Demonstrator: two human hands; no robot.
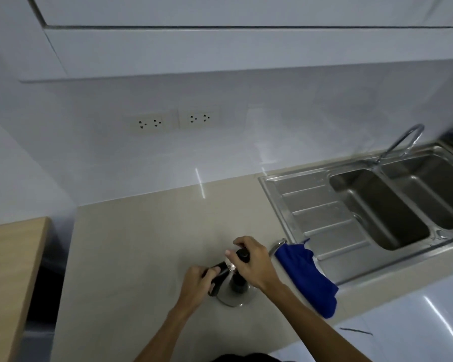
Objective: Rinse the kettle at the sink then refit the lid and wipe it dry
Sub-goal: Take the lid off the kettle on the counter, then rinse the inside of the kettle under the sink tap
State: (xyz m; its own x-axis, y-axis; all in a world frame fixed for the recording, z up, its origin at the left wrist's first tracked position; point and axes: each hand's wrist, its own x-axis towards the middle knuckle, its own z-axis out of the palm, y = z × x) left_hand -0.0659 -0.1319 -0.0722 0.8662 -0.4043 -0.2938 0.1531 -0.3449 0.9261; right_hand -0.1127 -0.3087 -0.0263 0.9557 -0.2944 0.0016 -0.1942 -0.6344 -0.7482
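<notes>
The kettle stands upright on the beige countertop, well left of the sink and near the counter's front edge. The left hand is closed around the kettle's black handle. The right hand sits over the top, fingers curled on the black lid knob. Whether the lid is seated or lifted cannot be told; the hands cover the rim.

Judgement: the step in hand is working the lid at the kettle's top. It is best done with the handle hand steadying the body and the knob moved straight along the kettle's axis, not levered sideways.

A blue cloth lies just right of the kettle, draped over the sink's draining board and the counter's front edge; beside it a small metal object, not identifiable. The faucet stands beyond the sink's basins.

Open counter runs left and behind the kettle to the wall. A wooden surface bounds the far left. The path to the sink crosses the cloth.
</notes>
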